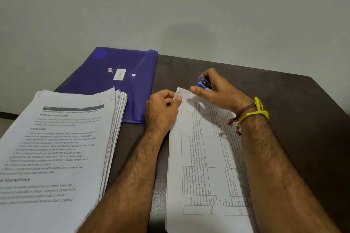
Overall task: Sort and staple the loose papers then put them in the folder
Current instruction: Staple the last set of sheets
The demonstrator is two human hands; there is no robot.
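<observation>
A set of printed sheets [206, 157] lies on the dark tabletop [293, 104], its far corner pinched by the left hand [162, 106] while the right hand [217, 89] grips a small blue stapler [203, 83] at that corner. A thick paper stack [56, 147] sits to the left, partly overlapping a purple folder [117, 73] beyond it.
</observation>
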